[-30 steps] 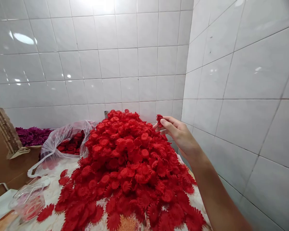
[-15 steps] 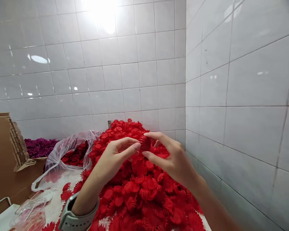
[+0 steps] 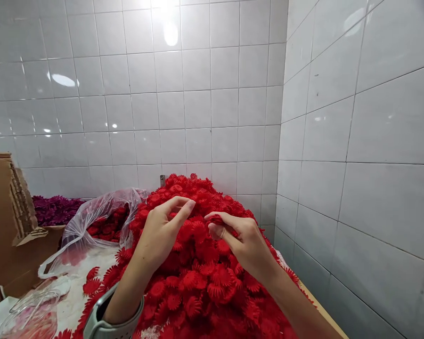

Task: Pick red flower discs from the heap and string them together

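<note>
At the far left, around nine o'clock, a cardboard box [image 3: 3, 221] stands with purple flower pieces [image 3: 54, 209] behind it, and a clear plastic bag [image 3: 92, 221] holding more red pieces sags open just beside the heap. Low at seven o'clock a clear container [image 3: 31, 315] sits on the table [image 3: 74, 301]. The middle is filled by a tall pile of red flower pieces [image 3: 198, 278] banked into the tiled corner. The left hand [image 3: 159, 235], a grey watch [image 3: 109, 320] on its wrist, hovers over the pile with thumb and forefinger spread apart in a loose, empty grip. Just to its right, at about three o'clock from it, the right hand [image 3: 245, 242] pinches a single red flower piece [image 3: 215, 219] between thumb and fingertips, a narrow grip shut on it. That piece lies flat, its face roughly level, between the two hands, touching only the right one. The left fingertips are near it but apart from it.
</note>
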A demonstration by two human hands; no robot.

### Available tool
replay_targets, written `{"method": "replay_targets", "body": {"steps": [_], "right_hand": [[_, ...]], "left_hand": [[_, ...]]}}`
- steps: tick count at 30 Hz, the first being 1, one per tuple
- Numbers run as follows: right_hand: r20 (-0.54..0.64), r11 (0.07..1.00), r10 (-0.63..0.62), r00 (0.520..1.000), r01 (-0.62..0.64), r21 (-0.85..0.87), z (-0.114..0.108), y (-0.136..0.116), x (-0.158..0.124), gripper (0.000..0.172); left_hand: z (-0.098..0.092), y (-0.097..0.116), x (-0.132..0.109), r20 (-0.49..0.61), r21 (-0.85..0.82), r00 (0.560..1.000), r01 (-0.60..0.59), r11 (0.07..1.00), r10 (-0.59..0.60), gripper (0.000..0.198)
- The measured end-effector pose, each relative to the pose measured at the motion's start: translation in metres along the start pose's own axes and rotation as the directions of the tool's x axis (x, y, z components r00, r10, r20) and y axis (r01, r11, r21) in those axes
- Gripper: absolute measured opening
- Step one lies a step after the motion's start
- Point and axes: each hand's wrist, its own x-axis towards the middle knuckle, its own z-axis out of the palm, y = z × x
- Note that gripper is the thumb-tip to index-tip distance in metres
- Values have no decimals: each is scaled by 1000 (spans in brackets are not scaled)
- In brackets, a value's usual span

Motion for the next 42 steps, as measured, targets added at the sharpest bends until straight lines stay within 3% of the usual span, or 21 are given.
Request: {"method": "replay_targets", "body": {"steps": [5,8,10,12,17,21,28,32,35,39,42], "right_hand": [[-1,999,30,1000,-30,15,5,4,0,26],[-110,997,-42,993,35,-66,5,6,-1,20],[-164,983,-143,976,121,-137,5,8,-1,29],[-168,954,-245,955,206,-218,6,11,-1,41],[-148,911,-310,939,248,-331,7,12,-3,54],[-134,938,-249,959,204,-281,1,7,-3,67],[-83,966,-174,981,153,-207,-8,8,-1,70],[-5,953,-242,970,237,-189,-6,14,1,78],[10,921,-347,938,342,-188,-1,19,2,75],[-73,905,-390,918,368,-213,3,23,1,57],[-102,912,-371,923,342,-227,3,23,0,52]], "left_hand": [[3,-5,2,15,-20,999,45,999,-45,29],[6,-7,4,204,-202,969,182,962,-140,31],[11,-10,3,351,-352,925,276,894,-147,30],[16,-11,2,405,-458,908,302,836,-106,35],[30,-13,1,345,-551,933,289,783,-102,25],[33,-17,2,298,-620,935,344,705,-193,21],[39,-23,2,213,-694,931,358,625,-297,26],[43,-25,1,218,-709,923,372,599,-316,30],[42,-24,2,209,-709,928,361,605,-310,33],[40,-24,3,302,-661,932,357,660,-202,33],[38,-25,4,422,-640,901,374,671,-99,37]]}}
